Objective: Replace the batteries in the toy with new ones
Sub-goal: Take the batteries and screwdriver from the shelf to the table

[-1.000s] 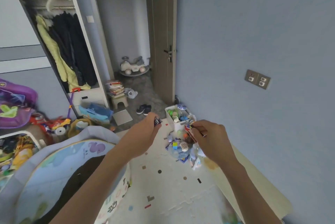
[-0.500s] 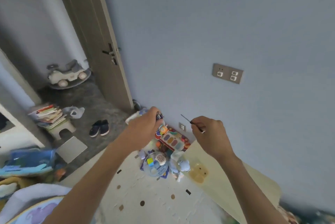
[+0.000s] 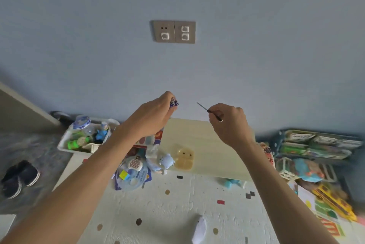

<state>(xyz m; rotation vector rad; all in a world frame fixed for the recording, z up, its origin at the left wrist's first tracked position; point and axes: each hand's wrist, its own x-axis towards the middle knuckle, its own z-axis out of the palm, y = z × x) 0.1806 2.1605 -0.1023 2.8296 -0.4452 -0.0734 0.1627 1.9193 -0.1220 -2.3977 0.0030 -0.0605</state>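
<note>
Blue wall filled most of the head view, and against it I saw both hands raised, each already carrying something. The left hand (image 3: 154, 117) had its grip closed around what looked like a small bundle of batteries (image 3: 174, 103), only their banded ends peeping out past the fingertips. The right hand (image 3: 230, 123) pinched a thin screwdriver (image 3: 209, 112) between thumb and fingers, its slim shaft angled up and to the left, its tip in free air and well apart from the batteries. Below them, on the pale play mat (image 3: 167, 212), lay a heap of toys: a multi-coloured button toy (image 3: 149, 139) mostly hidden behind the left forearm, a small handheld game (image 3: 135, 163) and a blue plush figure (image 3: 166, 161), with a white bin of toys (image 3: 65, 145) to the left. Which of these was the toy to be serviced I could not tell for certain; none was in hand or opened. I judged the work to be at its very start, tools and cells gathered but no toy yet picked. The next move would call for lowering both hands, freeing one of them, choosing the toy, turning it over and finding the screw on its battery cover.
</note>
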